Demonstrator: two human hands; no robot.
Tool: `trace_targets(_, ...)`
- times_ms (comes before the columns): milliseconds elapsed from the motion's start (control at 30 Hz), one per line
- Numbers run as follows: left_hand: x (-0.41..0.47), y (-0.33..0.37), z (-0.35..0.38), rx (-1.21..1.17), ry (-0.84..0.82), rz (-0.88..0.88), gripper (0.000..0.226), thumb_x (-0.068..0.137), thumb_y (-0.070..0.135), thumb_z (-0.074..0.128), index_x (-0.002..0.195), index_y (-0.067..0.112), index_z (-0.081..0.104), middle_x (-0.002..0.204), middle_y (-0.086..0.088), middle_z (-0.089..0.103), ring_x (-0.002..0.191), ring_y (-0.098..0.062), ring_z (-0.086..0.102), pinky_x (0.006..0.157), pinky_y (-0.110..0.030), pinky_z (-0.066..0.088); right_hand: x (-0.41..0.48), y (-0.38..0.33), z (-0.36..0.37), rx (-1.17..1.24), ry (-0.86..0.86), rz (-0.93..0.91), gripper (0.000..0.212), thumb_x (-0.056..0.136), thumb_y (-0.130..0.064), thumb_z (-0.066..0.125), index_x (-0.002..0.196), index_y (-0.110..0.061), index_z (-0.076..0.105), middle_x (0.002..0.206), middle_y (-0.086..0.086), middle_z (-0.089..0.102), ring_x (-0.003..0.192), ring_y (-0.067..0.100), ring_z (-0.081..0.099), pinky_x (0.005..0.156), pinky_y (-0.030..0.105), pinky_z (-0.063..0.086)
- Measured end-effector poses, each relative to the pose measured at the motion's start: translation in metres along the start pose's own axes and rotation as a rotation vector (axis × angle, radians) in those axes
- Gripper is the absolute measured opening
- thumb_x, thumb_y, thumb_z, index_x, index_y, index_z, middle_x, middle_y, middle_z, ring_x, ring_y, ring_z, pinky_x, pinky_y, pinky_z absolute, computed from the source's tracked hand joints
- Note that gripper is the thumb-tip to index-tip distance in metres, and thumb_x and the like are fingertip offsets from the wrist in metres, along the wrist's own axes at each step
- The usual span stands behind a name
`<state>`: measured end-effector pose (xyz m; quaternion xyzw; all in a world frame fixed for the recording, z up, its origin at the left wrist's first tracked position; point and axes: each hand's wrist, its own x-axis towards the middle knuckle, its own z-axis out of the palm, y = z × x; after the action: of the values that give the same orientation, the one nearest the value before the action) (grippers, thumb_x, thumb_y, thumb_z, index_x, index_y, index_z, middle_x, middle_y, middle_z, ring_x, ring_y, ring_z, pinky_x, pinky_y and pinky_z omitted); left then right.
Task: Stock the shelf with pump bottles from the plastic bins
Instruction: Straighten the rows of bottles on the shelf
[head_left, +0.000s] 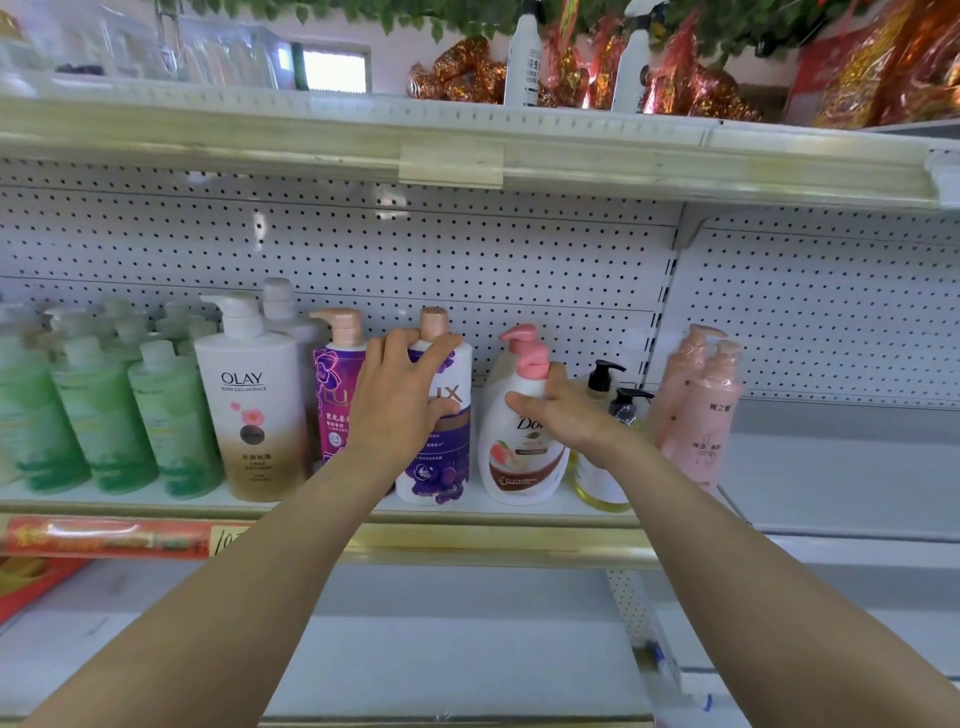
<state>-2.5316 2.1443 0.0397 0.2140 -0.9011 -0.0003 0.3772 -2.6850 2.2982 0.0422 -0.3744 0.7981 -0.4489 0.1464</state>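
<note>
On the shelf (322, 512), right of the Olay bottle (254, 410), the white Lux bottle (441, 467) stands upright, gripped by the left hand (400, 400), whose fingers (395, 345) are curled round it. Just beside it, the upright Dove bottle (519, 457) is gripped at its neck by the right hand (569, 413).

The shelf (493, 543) is lined, left to right, with green bottles (104, 410), an Olay bottle (254, 410), a magenta Lux bottle (337, 405), a purple Lux bottle (441, 467), a Dove bottle (519, 467) and a yellow bottle (602, 488). Pink bottles (701, 431) are stood just beyond.
</note>
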Motion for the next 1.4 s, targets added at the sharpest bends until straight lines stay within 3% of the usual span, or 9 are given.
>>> trace_targets(200,0.001,0.0,0.0,-0.036,-0.01,-0.008,0.075,0.075,0.033,0.082,0.141,0.03,0.047,0.126,-0.009,0.046,0.116,-0.029,0.038,0.095,-0.039,0.041,0.001,-0.001,-0.004,0.001,-0.043,0.007,0.055,0.095,-0.039,0.062,0.14,-0.025,0.034,0.131,-0.004,0.051,0.121,0.018,0.05,0.099,0.034,0.043)
trace_targets(367,0.002,-0.001,-0.001,-0.039,-0.022,-0.008,0.074,0.077,0.032,0.081,0.142,0.03,0.046,0.127,-0.009,0.046,0.117,-0.029,0.038,0.097,-0.04,0.041,0.001,-0.002,-0.004,-0.039,-0.042,0.018,0.048,0.094,-0.042,0.062,0.132,-0.031,0.035,0.122,-0.008,0.051,0.111,0.015,0.05,0.086,0.028,0.039)
trace_targets(533,-0.003,0.004,-0.005,-0.025,-0.034,-0.005,0.074,0.079,0.03,0.08,0.144,0.028,0.045,0.136,-0.013,0.044,0.122,-0.031,0.039,0.098,-0.041,0.041,-0.007,-0.004,-0.005,-0.18,-0.039,-0.043,0.062,0.094,-0.044,0.061,0.144,-0.02,0.035,0.137,0.0,0.051,0.125,0.022,0.05,0.101,0.038,0.044)
trace_targets(700,-0.016,0.026,-0.004,-0.053,0.063,-0.048,0.073,0.079,0.03,0.079,0.145,0.028,0.047,0.154,-0.021,0.029,0.14,-0.038,0.029,0.111,-0.048,0.037,-0.028,-0.002,-0.037,-0.228,0.27,-0.217,0.082,0.09,-0.046,0.066,0.154,-0.018,0.024,0.157,0.002,0.035,0.142,0.022,0.036,0.105,0.029,0.031)
trace_targets(867,-0.039,0.078,0.018,-0.104,0.03,0.09,0.059,0.076,0.035,0.082,0.13,0.025,0.059,0.139,-0.018,0.047,0.124,-0.037,0.048,0.09,-0.05,0.054,-0.042,0.025,-0.065,-0.286,0.431,-0.137,0.087,0.082,-0.033,0.079,0.151,-0.011,0.031,0.148,0.009,0.045,0.137,0.026,0.04,0.097,0.024,0.032)
trace_targets(933,-0.042,0.091,0.029,-0.17,-0.018,0.068,0.06,0.077,0.036,0.081,0.132,0.025,0.059,0.146,-0.016,0.042,0.126,-0.035,0.048,0.09,-0.046,0.054,-0.048,0.039,-0.061,-0.277,0.409,-0.127,0.092,0.079,-0.027,0.081,0.152,-0.008,0.029,0.146,0.011,0.043,0.137,0.027,0.037,0.097,0.023,0.03)
trace_targets(1067,-0.036,0.097,0.046,-0.25,-0.113,0.01,0.072,0.085,0.041,0.072,0.15,0.036,0.038,0.163,-0.01,0.014,0.146,-0.03,0.022,0.105,-0.042,0.042,-0.051,0.056,-0.057,-0.174,0.36,-0.048,0.113,0.075,-0.029,0.085,0.156,-0.009,0.009,0.163,0.008,0.016,0.15,0.024,0.015,0.119,0.038,0.025)
trace_targets(1200,-0.03,0.1,0.052,-0.26,-0.165,-0.02,0.08,0.087,0.039,0.07,0.153,0.041,0.026,0.165,-0.006,0.009,0.144,-0.029,0.022,0.104,-0.043,0.041,-0.049,0.066,-0.056,-0.117,0.306,0.019,0.098,0.074,-0.029,0.086,0.146,-0.007,0.023,0.142,0.008,0.05,0.13,0.029,0.049,0.103,0.038,0.045)
trace_targets(1400,-0.021,0.098,0.05,-0.094,-0.25,-0.073,0.092,0.086,0.033,0.073,0.152,0.051,0.01,0.152,-0.007,0.023,0.137,-0.028,0.029,0.081,-0.04,0.052,-0.035,0.073,-0.058,-0.096,0.258,0.087,0.081,0.071,-0.037,0.087,0.13,-0.01,0.04,0.127,0.005,0.06,0.118,0.025,0.058,0.098,0.04,0.049)
